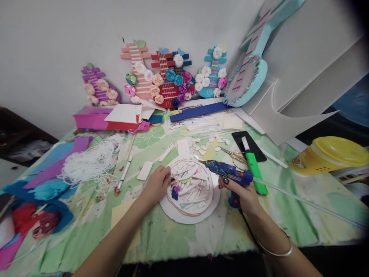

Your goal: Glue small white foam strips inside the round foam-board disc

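Nearest, a silver bangle (281,251) circles the right wrist, whose hand (242,195) is wrapped around a blue glue gun (227,171). Its nozzle sits at the upper right edge of a white disc (188,219) on the cloth-covered bench (161,238). Paper scraps (194,186) heap the disc; the left hand (159,184), fingers drawn narrow, touches its left edge, any grip unclear. Beyond lie a green utility knife (255,173), scissors (238,157) and a black phone (258,149). Decorated guitars (168,90) lean against the wall (72,34).
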A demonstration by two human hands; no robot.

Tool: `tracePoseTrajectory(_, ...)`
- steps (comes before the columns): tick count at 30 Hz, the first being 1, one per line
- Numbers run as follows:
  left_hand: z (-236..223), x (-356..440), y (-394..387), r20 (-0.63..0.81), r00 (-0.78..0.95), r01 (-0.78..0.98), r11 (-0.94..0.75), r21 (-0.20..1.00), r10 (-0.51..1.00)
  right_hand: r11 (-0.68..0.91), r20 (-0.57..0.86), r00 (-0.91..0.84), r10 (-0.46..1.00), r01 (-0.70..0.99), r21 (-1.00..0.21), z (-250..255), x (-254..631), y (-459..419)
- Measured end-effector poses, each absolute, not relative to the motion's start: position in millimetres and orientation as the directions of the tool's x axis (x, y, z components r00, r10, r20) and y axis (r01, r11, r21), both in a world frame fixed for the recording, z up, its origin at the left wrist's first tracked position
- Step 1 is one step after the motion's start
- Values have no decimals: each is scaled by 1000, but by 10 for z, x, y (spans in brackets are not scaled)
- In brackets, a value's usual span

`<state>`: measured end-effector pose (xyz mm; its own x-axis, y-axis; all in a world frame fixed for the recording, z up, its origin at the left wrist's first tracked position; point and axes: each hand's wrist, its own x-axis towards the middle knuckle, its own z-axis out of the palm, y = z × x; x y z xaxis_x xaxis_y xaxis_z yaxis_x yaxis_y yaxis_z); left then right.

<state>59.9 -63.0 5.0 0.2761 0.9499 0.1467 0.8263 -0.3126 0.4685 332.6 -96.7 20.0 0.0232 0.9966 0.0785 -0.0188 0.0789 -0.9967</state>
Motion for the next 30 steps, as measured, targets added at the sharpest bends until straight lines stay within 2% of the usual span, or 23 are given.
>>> tracePoseTrajectory(6, 39, 598, -765, 282, 292, 812, -393, 432, 914, 70, 68, 39, 997, -37, -997, 204, 3315, -965)
tracePoseTrajectory(11, 80, 637, -865, 293, 397, 840, -473, 267, 870, 63, 62, 38, 997, -32, -998, 209, 3308, -956)
tracePoseTrajectory(14, 100, 661, -882, 278, 419, 849, -482, 218, 864, 75, 74, 27, 997, -35, -997, 210, 3314, -953)
tracePoseTrajectory(16, 115, 641, -882, 273, 401, 843, -469, 264, 875, 85, 84, 28, 996, -34, -996, 208, 3322, -951)
tracePoseTrajectory(21, 147, 480, -886, 256, 243, 735, -350, 580, 936, 107, 106, 34, 994, -37, -994, 214, 3338, -943)
tracePoseTrajectory(23, 140, 434, -892, 267, 227, 713, -347, 610, 936, 124, 123, 14, 992, -37, -992, 219, 3342, -942)
tracePoseTrajectory(30, 108, 398, -835, 304, 388, 790, -484, 377, 870, 91, 89, 43, 995, -38, -995, 231, 3352, -968)
